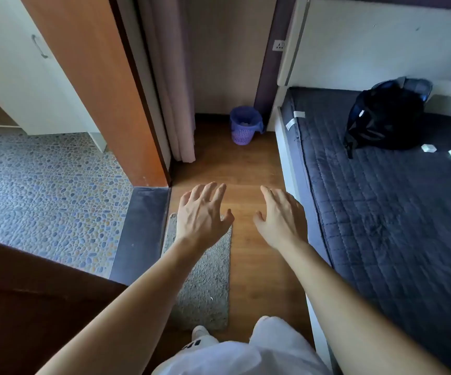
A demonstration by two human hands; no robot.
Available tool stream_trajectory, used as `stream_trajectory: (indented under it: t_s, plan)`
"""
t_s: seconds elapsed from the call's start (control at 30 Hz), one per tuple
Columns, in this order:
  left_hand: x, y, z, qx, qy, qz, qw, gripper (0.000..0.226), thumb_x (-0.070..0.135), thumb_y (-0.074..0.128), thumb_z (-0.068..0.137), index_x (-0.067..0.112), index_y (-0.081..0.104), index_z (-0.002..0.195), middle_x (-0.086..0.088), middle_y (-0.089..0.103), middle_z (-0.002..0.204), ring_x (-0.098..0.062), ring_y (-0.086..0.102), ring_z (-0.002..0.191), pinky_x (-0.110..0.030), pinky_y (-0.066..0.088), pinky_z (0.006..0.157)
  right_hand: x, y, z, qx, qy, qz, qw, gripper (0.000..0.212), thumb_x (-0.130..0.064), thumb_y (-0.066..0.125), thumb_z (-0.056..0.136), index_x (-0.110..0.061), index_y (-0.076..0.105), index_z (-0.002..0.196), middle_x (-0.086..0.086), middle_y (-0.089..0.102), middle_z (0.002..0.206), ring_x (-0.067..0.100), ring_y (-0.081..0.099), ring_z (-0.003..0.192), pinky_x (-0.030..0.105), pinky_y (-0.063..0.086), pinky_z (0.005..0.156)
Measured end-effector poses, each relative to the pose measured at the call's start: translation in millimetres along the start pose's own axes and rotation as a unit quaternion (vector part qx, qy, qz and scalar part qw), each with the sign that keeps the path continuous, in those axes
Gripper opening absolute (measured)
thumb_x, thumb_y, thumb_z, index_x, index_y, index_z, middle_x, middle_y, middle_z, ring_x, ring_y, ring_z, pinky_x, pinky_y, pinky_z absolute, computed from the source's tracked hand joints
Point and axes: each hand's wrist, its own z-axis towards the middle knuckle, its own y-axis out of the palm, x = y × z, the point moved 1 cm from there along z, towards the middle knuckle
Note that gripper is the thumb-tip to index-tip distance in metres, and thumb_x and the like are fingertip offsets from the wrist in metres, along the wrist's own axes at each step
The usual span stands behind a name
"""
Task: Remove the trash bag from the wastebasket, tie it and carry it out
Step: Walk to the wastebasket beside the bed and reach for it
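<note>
A small purple lattice wastebasket (243, 134) stands on the wooden floor at the far end of the passage, against the wall. A blue trash bag (246, 114) lines it, folded over the rim, with pale trash inside. My left hand (201, 215) and my right hand (282, 216) are stretched out in front of me, palms down, fingers spread, holding nothing. Both hands hover over the floor well short of the wastebasket.
A bed with a dark quilted cover (386, 212) runs along the right, with a black backpack (384, 117) on it. An orange door (97, 85) and a curtain (172, 90) stand on the left beside a pebble-tiled floor (48, 196). A grey mat (205, 280) lies underfoot.
</note>
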Motion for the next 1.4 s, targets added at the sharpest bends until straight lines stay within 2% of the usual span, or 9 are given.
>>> stream_trajectory:
  t_s: [0.13,0.37,0.57,0.7,0.8,0.93,1.1,1.27,1.4]
  plan:
    - [-7,4,13,0.005,0.008,0.001,1.0,0.061,0.051,0.045,0.084,0.022,0.047,0.137,-0.002,0.055,0.14,-0.025,0.05,0.127,-0.046,0.044,0.098,-1,-6,10,0.011,0.01,0.002,1.0,0.062,-0.035,0.055,0.082,-0.025,0.032,0.139,0.011,0.052,0.133,0.034,0.051,0.124,0.054,0.046,0.101]
    - [-2,19,57,0.001,0.013,0.011,1.0,0.061,0.052,0.044,0.084,0.023,0.047,0.137,-0.001,0.055,0.14,-0.025,0.051,0.126,-0.045,0.045,0.098,14,-8,51,0.011,0.007,0.008,1.0,0.062,-0.035,0.051,0.081,-0.025,0.03,0.138,0.011,0.053,0.129,0.033,0.053,0.121,0.053,0.047,0.098]
    - [8,31,128,0.004,-0.011,0.025,1.0,0.06,0.053,0.045,0.083,0.025,0.047,0.136,0.002,0.055,0.138,-0.024,0.051,0.125,-0.043,0.045,0.096,49,-17,117,0.016,0.01,0.021,1.0,0.061,-0.043,0.035,0.08,-0.023,0.035,0.137,0.013,0.055,0.127,0.034,0.053,0.122,0.053,0.047,0.098]
    - [32,37,187,0.009,-0.02,0.032,0.999,0.06,0.052,0.048,0.081,0.025,0.049,0.135,0.002,0.056,0.136,-0.023,0.052,0.123,-0.043,0.046,0.095,76,-38,177,0.021,-0.001,0.054,0.998,0.059,-0.032,0.05,0.081,-0.016,0.042,0.138,0.017,0.055,0.127,0.038,0.053,0.12,0.056,0.047,0.097]
    - [55,44,228,0.012,-0.026,0.033,0.999,0.059,0.051,0.05,0.081,0.024,0.05,0.134,0.001,0.058,0.134,-0.025,0.053,0.121,-0.044,0.047,0.094,95,-64,219,0.037,-0.006,0.067,0.997,0.057,-0.017,0.064,0.082,-0.007,0.051,0.137,0.021,0.056,0.128,0.04,0.054,0.119,0.046,0.045,0.1]
    - [75,53,276,0.02,-0.023,0.048,0.998,0.06,0.05,0.05,0.081,0.023,0.051,0.134,0.001,0.058,0.135,-0.024,0.053,0.122,-0.044,0.047,0.094,122,-92,266,0.037,-0.017,0.073,0.996,0.055,-0.007,0.066,0.085,-0.002,0.052,0.138,0.025,0.054,0.135,0.038,0.054,0.123,0.028,0.03,0.098]
    - [82,60,318,0.013,-0.037,0.054,0.998,0.06,0.051,0.049,0.082,0.023,0.051,0.135,0.001,0.057,0.136,-0.023,0.053,0.123,-0.043,0.047,0.095,149,-91,309,0.025,-0.019,0.098,0.995,0.055,-0.006,0.066,0.085,-0.001,0.052,0.137,0.025,0.053,0.133,0.039,0.053,0.122,0.038,0.038,0.101]
    - [84,69,360,0.005,-0.038,0.055,0.998,0.059,0.049,0.053,0.081,0.022,0.053,0.134,-0.001,0.059,0.135,-0.025,0.054,0.122,-0.044,0.048,0.094,159,-81,347,0.02,-0.015,0.117,0.993,0.054,-0.003,0.068,0.081,0.002,0.055,0.133,0.028,0.056,0.128,0.043,0.054,0.12,0.043,0.042,0.101]
    - [78,80,399,0.004,-0.036,0.047,0.998,0.059,0.048,0.054,0.08,0.021,0.054,0.132,0.0,0.06,0.133,-0.025,0.056,0.119,-0.043,0.048,0.091,164,-74,383,0.005,-0.002,0.119,0.993,0.054,-0.005,0.066,0.083,0.0,0.054,0.136,0.027,0.054,0.131,0.042,0.051,0.124,0.045,0.039,0.105]
